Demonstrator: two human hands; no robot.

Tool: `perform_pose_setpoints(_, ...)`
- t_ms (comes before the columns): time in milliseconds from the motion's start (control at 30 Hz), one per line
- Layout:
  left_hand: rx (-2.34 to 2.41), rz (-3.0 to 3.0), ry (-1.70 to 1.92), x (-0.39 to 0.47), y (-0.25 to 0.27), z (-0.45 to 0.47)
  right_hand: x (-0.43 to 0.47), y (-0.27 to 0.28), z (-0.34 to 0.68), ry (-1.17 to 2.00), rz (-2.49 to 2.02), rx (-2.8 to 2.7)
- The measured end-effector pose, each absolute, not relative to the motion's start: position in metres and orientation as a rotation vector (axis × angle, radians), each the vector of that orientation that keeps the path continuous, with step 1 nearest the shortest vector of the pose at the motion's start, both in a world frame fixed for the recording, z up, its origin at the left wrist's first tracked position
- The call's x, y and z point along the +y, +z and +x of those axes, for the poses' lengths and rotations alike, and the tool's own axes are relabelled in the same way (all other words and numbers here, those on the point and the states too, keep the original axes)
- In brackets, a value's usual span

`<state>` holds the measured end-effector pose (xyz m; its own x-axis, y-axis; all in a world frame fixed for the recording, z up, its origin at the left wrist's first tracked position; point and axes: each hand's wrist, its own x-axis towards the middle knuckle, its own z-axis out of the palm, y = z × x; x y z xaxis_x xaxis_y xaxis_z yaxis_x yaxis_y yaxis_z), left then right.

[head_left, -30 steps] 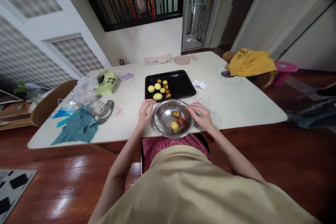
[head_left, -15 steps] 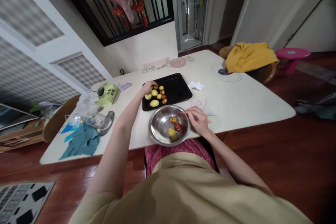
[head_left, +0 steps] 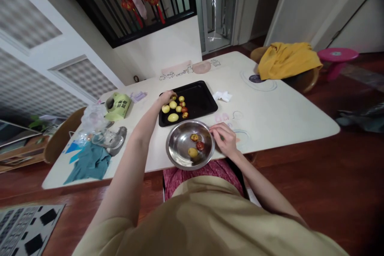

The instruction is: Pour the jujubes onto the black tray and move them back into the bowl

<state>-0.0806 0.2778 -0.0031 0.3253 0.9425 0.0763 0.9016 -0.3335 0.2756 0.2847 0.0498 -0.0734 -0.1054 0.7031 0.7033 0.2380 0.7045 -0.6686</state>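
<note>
Several small round fruits, yellow-green and mottled reddish, that look like jujubes [head_left: 173, 105] lie at the left side of a black baking tray [head_left: 200, 104]. One larger pale yellow oval fruit [head_left: 173, 117] rests near the tray's front. My left hand [head_left: 166, 97] reaches over the tray's left edge, its fingers closed about a small greenish fruit [head_left: 174, 98] that is partly hidden. Nearer to me a metal bowl [head_left: 178, 144] holds three fruits: a mottled one, a dark red one and a yellow one [head_left: 193, 152]. My right hand [head_left: 224, 138] pinches the bowl's right rim.
On the white table [head_left: 270, 116], a crumpled tissue [head_left: 223, 96] lies right of the tray. A green package [head_left: 119, 106], plastic bags [head_left: 93, 118] and a teal cloth [head_left: 88, 162] occupy the left end. A yellow cloth [head_left: 286, 62] drapes a chair at the far right.
The view has shifted slightly, moving the tray and bowl a little left in the picture. My left hand stays at the same fruit, and my right hand keeps the bowl's rim.
</note>
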Motion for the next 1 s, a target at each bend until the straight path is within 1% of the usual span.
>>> perform_pose_setpoints(133, 1.748, 2.403, 0.492, 0.261, 0.006, -0.077, 0.05, -0.072, 0.284, 0.449, -0.748, -1.677)
perform_pose_setpoints(233, 1.665, 2.397, 0.802, 0.23, 0.017, -0.068, 0.051, -0.071, 0.283, 0.446, -0.745, -1.681)
perform_pose_setpoints(333, 1.498, 2.433, 1.055, 0.181, 0.028, -0.05, 0.052, -0.072, 0.282, 0.456, -0.759, -1.691)
perform_pose_setpoints(433, 1.431, 2.454, 1.145, 0.121, 0.035, -0.029, 0.053, -0.073, 0.281, 0.448, -0.757, -1.696)
perform_pose_setpoints(533, 1.403, 2.407, 1.196, 0.068, 0.032, -0.01, 0.054, -0.073, 0.281, 0.426, -0.779, -1.708)
perform_pose_setpoints(633, 1.373, 2.388, 1.152, 0.033, 0.019, 0.003, 0.055, -0.074, 0.281, 0.406, -0.777, -1.719)
perform_pose_setpoints(733, 1.355, 2.416, 1.01, 0.019, 0.002, 0.01, 0.055, -0.075, 0.281, 0.398, -0.775, -1.724)
perform_pose_setpoints(867, 1.385, 2.456, 0.789, 0.017, -0.017, 0.015, 0.055, -0.073, 0.282, 0.388, -0.768, -1.728)
perform_pose_setpoints(1000, 1.413, 2.502, 0.689, 0.024, -0.026, 0.02, 0.053, -0.07, 0.285, 0.362, -0.696, -1.722)
